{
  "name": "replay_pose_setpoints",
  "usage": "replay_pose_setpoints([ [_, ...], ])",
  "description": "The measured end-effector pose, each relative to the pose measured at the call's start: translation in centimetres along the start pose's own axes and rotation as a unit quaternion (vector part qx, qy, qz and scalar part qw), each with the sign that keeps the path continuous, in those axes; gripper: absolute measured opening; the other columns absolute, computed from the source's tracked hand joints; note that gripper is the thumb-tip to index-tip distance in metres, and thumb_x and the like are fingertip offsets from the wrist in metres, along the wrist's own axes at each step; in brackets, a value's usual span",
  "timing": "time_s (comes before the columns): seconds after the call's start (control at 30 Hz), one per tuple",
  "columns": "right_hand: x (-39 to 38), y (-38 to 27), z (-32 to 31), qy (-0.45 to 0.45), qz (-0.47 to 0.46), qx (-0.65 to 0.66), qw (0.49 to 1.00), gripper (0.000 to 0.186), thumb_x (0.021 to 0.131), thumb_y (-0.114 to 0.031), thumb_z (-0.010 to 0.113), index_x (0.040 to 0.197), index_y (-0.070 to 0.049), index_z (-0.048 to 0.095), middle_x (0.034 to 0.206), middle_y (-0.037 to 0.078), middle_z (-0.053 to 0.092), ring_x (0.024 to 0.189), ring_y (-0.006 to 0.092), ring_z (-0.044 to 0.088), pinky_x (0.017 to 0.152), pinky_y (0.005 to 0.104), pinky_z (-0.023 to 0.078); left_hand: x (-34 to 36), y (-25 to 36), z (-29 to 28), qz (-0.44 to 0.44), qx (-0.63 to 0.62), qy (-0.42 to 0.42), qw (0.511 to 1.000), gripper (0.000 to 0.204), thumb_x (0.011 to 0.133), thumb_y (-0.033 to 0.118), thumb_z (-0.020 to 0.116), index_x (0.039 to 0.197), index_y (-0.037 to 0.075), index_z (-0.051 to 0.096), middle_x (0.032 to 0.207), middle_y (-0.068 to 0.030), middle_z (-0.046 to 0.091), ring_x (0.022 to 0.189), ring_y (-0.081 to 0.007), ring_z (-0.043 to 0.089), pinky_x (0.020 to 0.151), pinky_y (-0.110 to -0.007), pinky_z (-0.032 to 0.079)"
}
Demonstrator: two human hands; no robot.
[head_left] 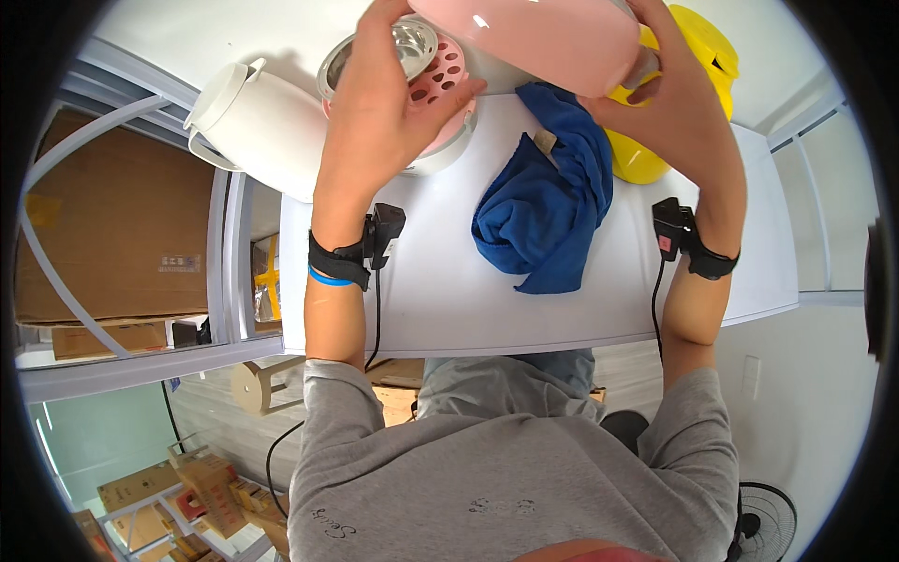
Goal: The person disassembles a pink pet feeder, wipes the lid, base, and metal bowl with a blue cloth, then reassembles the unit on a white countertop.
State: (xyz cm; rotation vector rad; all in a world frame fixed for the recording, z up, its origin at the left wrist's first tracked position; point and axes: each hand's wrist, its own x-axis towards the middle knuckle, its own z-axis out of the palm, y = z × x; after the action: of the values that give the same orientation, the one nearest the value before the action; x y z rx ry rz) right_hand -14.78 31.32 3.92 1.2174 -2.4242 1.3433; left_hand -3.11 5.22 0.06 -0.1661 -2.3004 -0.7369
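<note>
So we've got a pink rounded shell (pixel 543 42) up at the far middle of the desk (pixel 449 309), partly cut off at the top. Our right hand (pixel 679 117) has its grip closed around the shell's right end, thumb on the near side. Our left hand (pixel 365 140) reaches up to the shell's left end with the thumb spread wide, but the fingertips are out of view, so we can't tell whether that grip bears any of it. Right by the left hand we see a pink tray (pixel 461 70) full of holes on a round white base (pixel 440 161), plus a shiny metal dish (pixel 417 49). Left of that is a white jug (pixel 267 126) with a lid and handle. A crumpled blue cloth (pixel 552 215) lies nearer us, between our forearms, and there's a yellow container (pixel 641 161) partly hidden behind the right hand. Both wrists wear little black strapped-on gadgets (pixel 384 229) with cables, and the left one gets a blue band (pixel 330 279) too. Off to the left there's a big cardboard box (pixel 112 225), with a stool (pixel 251 389) on the floor.
</note>
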Motion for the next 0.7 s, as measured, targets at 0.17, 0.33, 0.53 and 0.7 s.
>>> replay_pose_setpoints([
  [0.17, -0.7, 0.1, -2.1, -0.082, -0.021, -0.08, 0.993, 0.119, 0.068, -0.012, 0.105, 0.171, -0.012, 0.047, 0.154, 0.015, 0.063, 0.139, 0.0315, 0.066, 0.114, 0.038, 0.055, -0.3, -1.5, -1.2, -0.004, -0.09, 0.005, 0.996, 0.093, 0.092, -0.001, 0.094, 0.162, 0.002, 0.034, 0.162, -0.0232, 0.049, 0.146, -0.0384, 0.062, 0.106, -0.04, 0.066],
  [0.33, -0.9, 0.7, -3.0, -0.133, -0.062, -0.117, 0.982, 0.121, 0.071, -0.01, 0.104, 0.174, -0.012, 0.04, 0.157, 0.018, 0.059, 0.141, 0.0351, 0.064, 0.115, 0.0417, 0.055, -0.5, 0.4, -3.9, 0.103, -0.04, -0.127, 0.986, 0.095, 0.091, 0.002, 0.095, 0.169, 0.001, 0.042, 0.153, -0.0236, 0.053, 0.141, -0.0389, 0.061, 0.114, -0.045, 0.056],
  [0.53, -0.9, 2.1, -1.7, -0.073, -0.183, -0.11, 0.974, 0.115, 0.077, -0.007, 0.101, 0.174, -0.009, 0.039, 0.157, 0.019, 0.058, 0.14, 0.0403, 0.063, 0.12, 0.0441, 0.052, -0.7, 1.2, -5.6, 0.089, -0.033, -0.177, 0.98, 0.098, 0.09, 0.005, 0.097, 0.171, 0.001, 0.043, 0.151, -0.0244, 0.055, 0.142, -0.0404, 0.06, 0.115, -0.047, 0.051],
  [0.7, 0.8, 2.7, 0.4, 0.018, -0.249, -0.18, 0.951, 0.09, 0.081, -0.003, 0.094, 0.162, -0.006, 0.055, 0.154, 0.018, 0.062, 0.139, 0.0373, 0.064, 0.12, 0.0434, 0.052, -2.1, 1.0, -6.8, 0.001, -0.081, -0.198, 0.977, 0.088, 0.089, 0.008, 0.095, 0.167, 0.004, 0.052, 0.15, -0.019, 0.066, 0.135, -0.0365, 0.066, 0.115, -0.046, 0.053],
])
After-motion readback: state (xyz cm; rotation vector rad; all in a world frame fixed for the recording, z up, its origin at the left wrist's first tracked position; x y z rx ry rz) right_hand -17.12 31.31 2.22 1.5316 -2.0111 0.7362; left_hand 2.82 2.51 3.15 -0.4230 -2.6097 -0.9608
